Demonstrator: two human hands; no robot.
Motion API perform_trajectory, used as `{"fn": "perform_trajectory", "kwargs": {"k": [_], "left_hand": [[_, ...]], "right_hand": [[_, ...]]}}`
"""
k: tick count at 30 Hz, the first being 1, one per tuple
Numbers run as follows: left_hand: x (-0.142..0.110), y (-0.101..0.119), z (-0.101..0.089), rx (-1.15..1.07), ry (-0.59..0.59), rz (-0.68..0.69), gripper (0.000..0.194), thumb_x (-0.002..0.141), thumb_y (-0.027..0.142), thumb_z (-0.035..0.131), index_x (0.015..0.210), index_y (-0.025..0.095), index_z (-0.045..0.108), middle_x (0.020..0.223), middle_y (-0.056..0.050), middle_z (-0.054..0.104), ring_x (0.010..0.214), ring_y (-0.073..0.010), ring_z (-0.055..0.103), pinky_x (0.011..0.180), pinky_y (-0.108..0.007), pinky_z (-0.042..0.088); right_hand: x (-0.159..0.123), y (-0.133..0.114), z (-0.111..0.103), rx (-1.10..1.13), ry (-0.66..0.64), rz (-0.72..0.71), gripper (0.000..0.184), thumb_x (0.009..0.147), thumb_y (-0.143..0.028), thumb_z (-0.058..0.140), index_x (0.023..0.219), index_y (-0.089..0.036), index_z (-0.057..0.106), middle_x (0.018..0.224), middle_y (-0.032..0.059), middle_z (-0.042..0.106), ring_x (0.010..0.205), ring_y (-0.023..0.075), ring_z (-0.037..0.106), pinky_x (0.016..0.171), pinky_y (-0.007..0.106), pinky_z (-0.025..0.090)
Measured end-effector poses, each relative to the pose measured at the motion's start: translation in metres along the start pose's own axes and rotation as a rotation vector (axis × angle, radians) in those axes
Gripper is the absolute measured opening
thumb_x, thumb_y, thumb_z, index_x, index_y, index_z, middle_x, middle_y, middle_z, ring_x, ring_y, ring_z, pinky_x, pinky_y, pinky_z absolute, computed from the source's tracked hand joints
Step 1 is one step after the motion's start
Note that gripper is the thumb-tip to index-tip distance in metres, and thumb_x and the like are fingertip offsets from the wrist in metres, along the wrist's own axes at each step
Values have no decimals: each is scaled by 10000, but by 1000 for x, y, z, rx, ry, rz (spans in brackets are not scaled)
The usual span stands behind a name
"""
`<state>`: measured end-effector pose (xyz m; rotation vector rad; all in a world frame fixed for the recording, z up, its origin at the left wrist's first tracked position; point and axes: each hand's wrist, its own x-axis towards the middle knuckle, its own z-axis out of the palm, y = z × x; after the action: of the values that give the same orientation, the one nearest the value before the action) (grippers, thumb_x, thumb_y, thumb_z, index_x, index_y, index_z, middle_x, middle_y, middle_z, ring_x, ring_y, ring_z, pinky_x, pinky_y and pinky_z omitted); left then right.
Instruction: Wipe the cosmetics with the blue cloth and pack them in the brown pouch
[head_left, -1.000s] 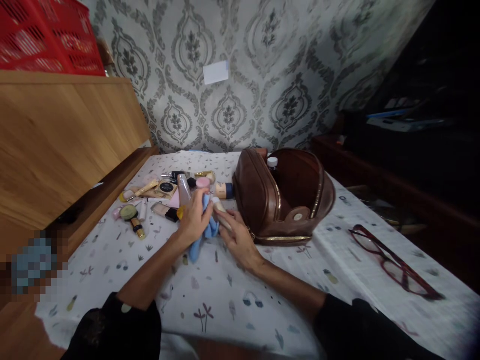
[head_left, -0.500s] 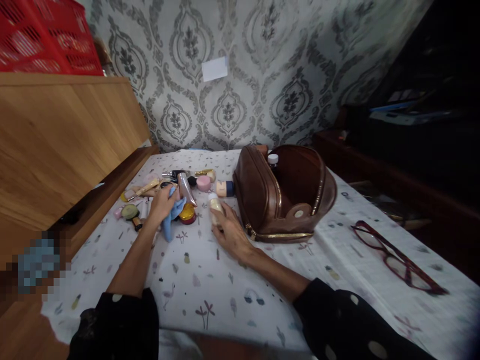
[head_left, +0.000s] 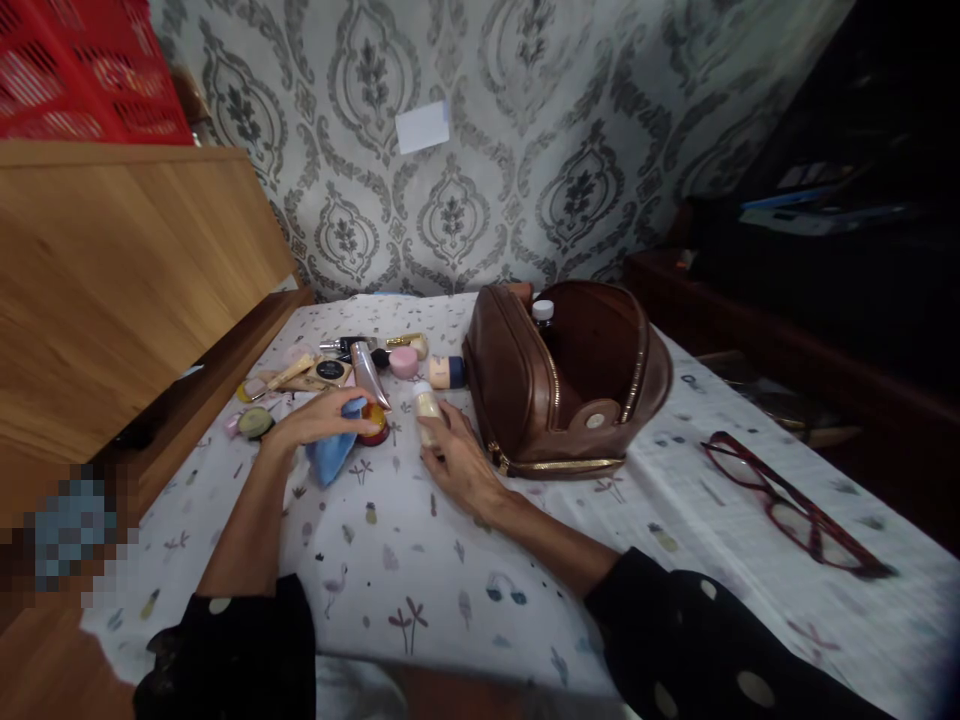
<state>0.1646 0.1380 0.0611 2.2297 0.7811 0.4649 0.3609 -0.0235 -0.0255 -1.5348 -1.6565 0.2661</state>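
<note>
My left hand (head_left: 326, 412) has a blue cloth (head_left: 330, 458) in its grip, and its fingertips reach a red jar with a gold lid (head_left: 375, 424). Whether the fingers press the jar or only hover at it, I cannot tell. My right hand (head_left: 459, 455) is wrapped round a small cream-coloured bottle (head_left: 427, 405) with a white cap, held upright on the cloth-covered table. Behind them lie a silvery-pink tube (head_left: 367, 375), a pink jar (head_left: 403, 361) and a beige bottle with a dark blue cap (head_left: 444, 372). An open brown leather bag (head_left: 517, 385) stands right of my right hand.
Red-framed glasses (head_left: 795, 510) lie at the right. More cosmetics, among them a green round pot (head_left: 256, 423) and a black-labelled compact (head_left: 330, 371), cluster at the left. A wooden panel (head_left: 135, 250) borders the left side, with a red basket (head_left: 90, 75) on top.
My left hand has moved from the black-labelled compact toward me and right, onto the gold-lidded jar, carrying the blue cloth. My right hand still holds the cream bottle in place.
</note>
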Motion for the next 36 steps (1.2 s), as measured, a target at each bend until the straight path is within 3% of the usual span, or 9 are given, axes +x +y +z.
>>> {"fn": "perform_trajectory", "kwargs": {"k": [3, 8, 15, 25, 31, 36], "left_hand": [[-1, 2, -1, 168, -200, 20, 550, 638, 499, 813, 1119, 260, 697, 1078, -37, 722, 996, -272, 655, 843, -321, 497], [1, 9, 5, 386, -269, -52, 582, 708, 528, 740, 1219, 268, 639, 1189, -27, 697, 1075, -291, 630, 883, -335, 466], [5, 23, 30, 577, -195, -38, 534, 764, 630, 653, 1123, 235, 631, 1096, -44, 706, 998, -293, 640, 802, -328, 459], [4, 20, 40, 449, -149, 49, 627, 773, 583, 682, 1300, 264, 569, 1241, -40, 666, 1094, -287, 625, 904, -340, 460], [5, 32, 50, 464, -98, 117, 378, 824, 515, 657, 1058, 218, 651, 1015, -25, 692, 919, -231, 639, 808, -302, 460], [3, 43, 58, 377, -118, 163, 293, 880, 474, 609, 985, 205, 660, 941, -16, 710, 847, -198, 638, 746, -274, 450]], "right_hand": [[0, -1, -1, -9, -3, 2, 449, 867, -145, 513, 1312, -145, 579, 1469, 185, 370, 1363, 328, 393, 1141, 506, 387], [0, 0, 0, -15, -2, -18, 436, 871, -135, 512, 1301, -152, 582, 1453, 175, 385, 1364, 320, 390, 1143, 515, 389], [0, 3, 2, -9, -2, -19, 436, 864, -128, 534, 1294, -174, 586, 1467, 171, 372, 1402, 322, 361, 1153, 528, 383], [0, 5, 5, -37, 47, -46, 455, 853, -100, 520, 1298, -165, 590, 1479, 183, 369, 1400, 335, 364, 1133, 556, 398], [2, 6, 1, 1, 20, -56, 502, 850, -182, 609, 1349, -153, 557, 1477, 191, 393, 1384, 335, 386, 1151, 529, 377], [4, 6, 2, 13, 18, -20, 619, 822, -296, 718, 1403, -193, 530, 1481, 171, 408, 1401, 343, 380, 1153, 536, 361]]}}
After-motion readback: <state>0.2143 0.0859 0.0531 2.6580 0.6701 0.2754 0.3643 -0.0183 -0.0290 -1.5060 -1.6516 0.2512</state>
